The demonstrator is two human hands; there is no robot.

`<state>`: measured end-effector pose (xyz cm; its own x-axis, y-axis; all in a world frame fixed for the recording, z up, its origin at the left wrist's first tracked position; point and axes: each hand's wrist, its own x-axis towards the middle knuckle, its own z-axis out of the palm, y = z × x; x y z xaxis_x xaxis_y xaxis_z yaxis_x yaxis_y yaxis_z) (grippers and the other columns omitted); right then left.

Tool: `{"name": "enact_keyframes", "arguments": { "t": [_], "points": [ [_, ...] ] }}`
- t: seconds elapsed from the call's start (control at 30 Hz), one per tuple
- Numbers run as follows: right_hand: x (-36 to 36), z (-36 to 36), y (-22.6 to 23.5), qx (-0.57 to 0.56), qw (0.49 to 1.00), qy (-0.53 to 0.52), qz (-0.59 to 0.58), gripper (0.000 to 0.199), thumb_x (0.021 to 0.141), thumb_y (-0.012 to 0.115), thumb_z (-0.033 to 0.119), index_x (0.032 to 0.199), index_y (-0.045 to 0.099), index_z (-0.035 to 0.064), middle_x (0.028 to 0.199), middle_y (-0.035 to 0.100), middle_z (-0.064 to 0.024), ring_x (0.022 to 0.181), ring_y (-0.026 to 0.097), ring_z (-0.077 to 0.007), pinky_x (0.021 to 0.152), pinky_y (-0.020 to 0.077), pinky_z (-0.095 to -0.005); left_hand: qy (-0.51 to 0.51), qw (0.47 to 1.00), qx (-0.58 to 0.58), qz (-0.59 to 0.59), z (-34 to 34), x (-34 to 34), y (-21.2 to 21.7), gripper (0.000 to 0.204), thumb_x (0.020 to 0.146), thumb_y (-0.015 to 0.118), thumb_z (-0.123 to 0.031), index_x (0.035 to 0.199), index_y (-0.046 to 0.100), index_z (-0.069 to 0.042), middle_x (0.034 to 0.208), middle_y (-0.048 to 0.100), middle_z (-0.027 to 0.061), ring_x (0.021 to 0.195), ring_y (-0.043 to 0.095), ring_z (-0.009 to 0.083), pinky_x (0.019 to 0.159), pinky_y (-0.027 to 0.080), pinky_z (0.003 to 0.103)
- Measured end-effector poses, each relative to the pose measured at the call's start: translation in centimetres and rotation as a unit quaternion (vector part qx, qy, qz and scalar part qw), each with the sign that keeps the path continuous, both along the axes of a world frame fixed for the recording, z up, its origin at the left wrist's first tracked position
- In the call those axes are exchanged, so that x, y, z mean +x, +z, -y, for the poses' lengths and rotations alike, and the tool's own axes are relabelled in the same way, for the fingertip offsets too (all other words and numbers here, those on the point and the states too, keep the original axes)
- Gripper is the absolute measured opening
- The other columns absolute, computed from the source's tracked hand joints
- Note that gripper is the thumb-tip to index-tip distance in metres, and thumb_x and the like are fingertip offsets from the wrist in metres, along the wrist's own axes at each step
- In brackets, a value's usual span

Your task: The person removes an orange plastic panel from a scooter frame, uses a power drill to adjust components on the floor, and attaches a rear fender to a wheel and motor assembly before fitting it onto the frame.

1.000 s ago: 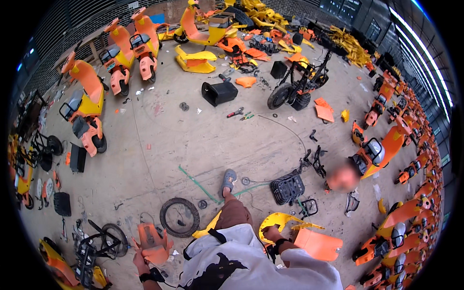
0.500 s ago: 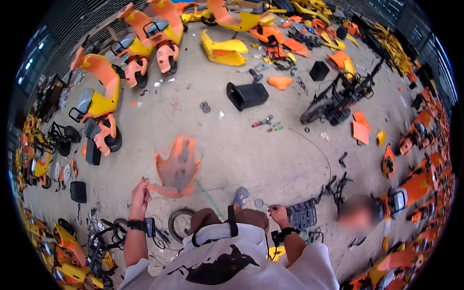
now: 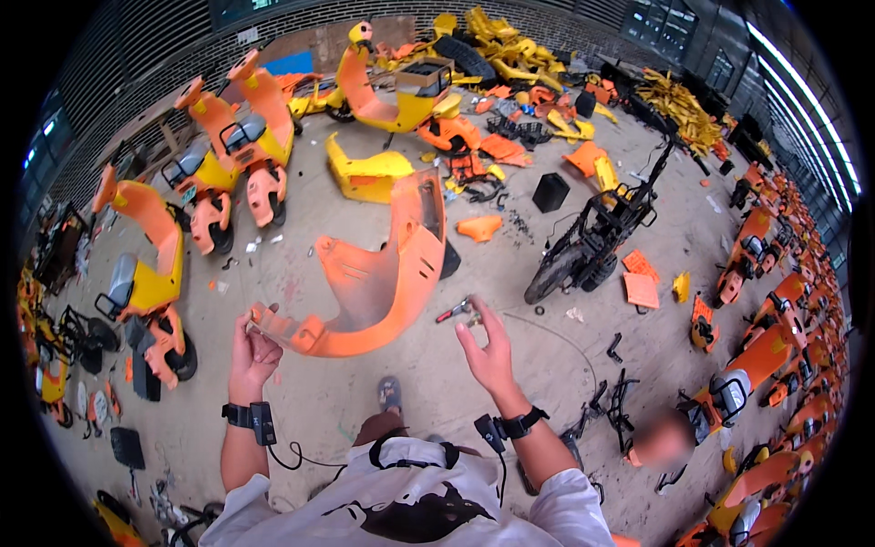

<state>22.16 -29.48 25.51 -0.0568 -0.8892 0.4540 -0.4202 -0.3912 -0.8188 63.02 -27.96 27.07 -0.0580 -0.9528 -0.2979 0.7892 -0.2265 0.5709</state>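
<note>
A large curved orange scooter body panel (image 3: 378, 310) hangs in the air in front of me. Its narrow near end is gripped by my left hand (image 3: 253, 354), fingers closed round the edge. The wide end rises toward the far side, showing the dusty inner face. To the right of the panel, apart from it, my right hand (image 3: 488, 351) is raised with thumb and fingers spread and nothing in it. On the floor just beyond that hand lies a red-handled tool (image 3: 453, 311), partly hidden by the fingers.
Yellow-and-orange scooters (image 3: 146, 264) stand at the left, with more in rows (image 3: 761, 360) at the right. A stripped black scooter frame (image 3: 597, 242) stands right of centre. Beyond lie a yellow panel (image 3: 369, 173), a black box (image 3: 550, 192) and piled yellow parts (image 3: 510, 46).
My left hand has lifted and turned the orange panel, which now stands higher and farther right. My right hand has risen from beside my waist and opened. The view has tilted up.
</note>
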Motion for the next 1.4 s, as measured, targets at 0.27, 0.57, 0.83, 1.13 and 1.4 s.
{"name": "enact_keyframes", "arguments": {
  "t": [0.27,0.57,0.83,1.13,1.4],
  "points": [
    [6.1,13.6,7.8,-0.059,0.984,0.090,-0.141,0.089,0.070,0.080,0.037,0.139,0.038,-0.0010,0.144,0.038,-0.0218,0.138,0.029,-0.0351,0.112,0.0219,-0.0463,-0.042,0.993,-0.104,0.048,10.3,2.7,-1.7,0.050,0.081,0.061,-0.034,0.120,0.054,-0.004,0.083,0.068,0.0182,0.031,0.030,0.0041,0.032,0.027,0.017],
    [10.2,18.6,0.4,-0.044,0.999,-0.026,0.017,0.052,0.074,0.072,0.016,0.120,0.054,0.0018,0.123,0.059,-0.0137,0.121,0.052,-0.0303,0.112,0.0246,-0.0466,-0.118,0.992,-0.038,0.036,17.4,5.5,-2.6,0.047,0.082,0.062,-0.030,0.121,0.053,-0.006,0.089,0.068,0.0140,0.035,0.030,0.0026,0.034,0.025,0.016],
    [7.0,22.9,-4.2,0.137,0.959,-0.104,0.225,0.027,0.086,0.059,0.017,0.107,0.057,0.0007,0.110,0.064,-0.0103,0.102,0.058,-0.0192,0.095,0.0433,-0.0381,-0.180,0.973,0.041,0.142,27.1,0.6,3.2,0.036,0.095,0.053,-0.038,0.122,0.054,-0.014,0.097,0.067,0.0048,0.038,0.031,0.0026,0.037,0.025,0.018],
    [2.5,23.7,-4.6,0.216,0.724,0.036,0.654,0.046,0.095,0.046,0.039,0.124,0.051,0.0044,0.122,0.058,-0.0081,0.111,0.057,-0.0257,0.096,0.0466,-0.0429,-0.062,0.825,-0.303,0.474,33.0,-8.1,5.9,0.057,0.088,0.066,-0.026,0.135,0.046,0.000,0.129,0.056,0.0116,0.095,0.058,0.0118,0.080,0.048,0.028],
    [-0.5,23.6,-3.8,0.275,0.621,0.094,0.728,0.056,0.093,0.050,0.046,0.130,0.047,0.0033,0.130,0.055,-0.0123,0.114,0.056,-0.0280,0.095,0.0480,-0.0470,-0.127,0.724,-0.419,0.532,32.5,-11.4,4.1,0.052,0.087,0.065,-0.035,0.125,0.056,0.000,0.128,0.056,0.0164,0.120,0.051,0.0306,0.103,0.038,0.039]
  ]
}}
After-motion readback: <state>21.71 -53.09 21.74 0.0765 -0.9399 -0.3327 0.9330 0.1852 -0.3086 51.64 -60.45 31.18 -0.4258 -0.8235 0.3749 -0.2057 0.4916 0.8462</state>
